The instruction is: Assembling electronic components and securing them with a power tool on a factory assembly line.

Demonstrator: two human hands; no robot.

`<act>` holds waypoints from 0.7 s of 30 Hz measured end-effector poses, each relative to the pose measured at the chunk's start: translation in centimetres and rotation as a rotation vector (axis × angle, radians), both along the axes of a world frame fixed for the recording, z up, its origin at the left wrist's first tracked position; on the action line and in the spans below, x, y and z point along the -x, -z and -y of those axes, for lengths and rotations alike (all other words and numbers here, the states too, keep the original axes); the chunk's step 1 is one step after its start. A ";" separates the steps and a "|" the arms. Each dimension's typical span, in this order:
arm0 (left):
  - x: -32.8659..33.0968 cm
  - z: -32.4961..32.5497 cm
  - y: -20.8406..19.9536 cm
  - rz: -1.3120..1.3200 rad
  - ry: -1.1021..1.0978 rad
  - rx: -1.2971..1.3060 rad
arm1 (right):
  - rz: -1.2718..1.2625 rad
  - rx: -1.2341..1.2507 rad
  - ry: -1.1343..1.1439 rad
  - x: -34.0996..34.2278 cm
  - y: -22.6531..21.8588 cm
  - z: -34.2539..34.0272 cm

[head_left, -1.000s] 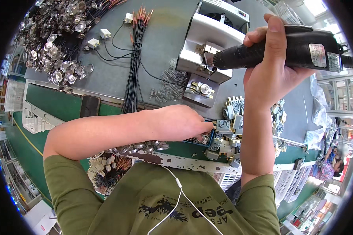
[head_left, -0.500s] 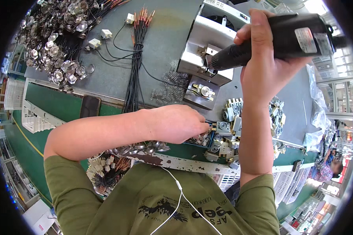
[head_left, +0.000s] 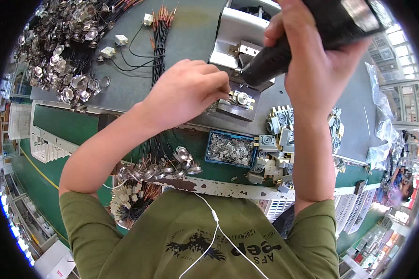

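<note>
My left hand (head_left: 184, 90) is closed in a pinch at the left end of a small round metal component (head_left: 241, 98). What its fingertips hold is hidden. The component, with brass-coloured terminals, sits on a dark metal block (head_left: 235, 110). In my right hand (head_left: 314, 69) is a black electric screwdriver (head_left: 271, 63), gripped around the body. Its nose points down and left, in front of a silver metal fixture (head_left: 239, 28). A blue tray (head_left: 228, 163) of small metal pieces lies nearer me, beside a pile of grey-white switch-like parts (head_left: 277, 139).
A bundle of black wires (head_left: 158, 65) with coppery ends lies left of the fixture, near white connectors (head_left: 108, 52). Many round metal caps on wires (head_left: 79, 69) are heaped far left. More caps (head_left: 158, 172) rest by the chipped front rail (head_left: 209, 187). Plastic film (head_left: 379, 111) hangs right.
My left hand has moved from the blue tray up and left to the component on the block, uncovering the tray. The screwdriver has shifted slightly left and looks larger.
</note>
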State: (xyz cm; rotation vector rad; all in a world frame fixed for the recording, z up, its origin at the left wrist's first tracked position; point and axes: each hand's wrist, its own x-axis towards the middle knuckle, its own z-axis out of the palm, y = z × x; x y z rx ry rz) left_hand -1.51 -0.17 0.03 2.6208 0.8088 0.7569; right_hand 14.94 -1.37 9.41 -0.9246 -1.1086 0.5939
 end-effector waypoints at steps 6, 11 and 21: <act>-1.9 0.4 2.7 -0.056 0.001 -0.079 | 0.104 0.024 0.018 -1.8 0.6 1.5; -1.6 -0.1 3.7 0.020 0.028 -0.075 | 0.018 0.023 0.007 -1.4 1.2 1.9; -1.3 -0.5 4.1 0.045 0.090 0.048 | -0.039 -0.103 -0.060 -0.9 4.5 0.0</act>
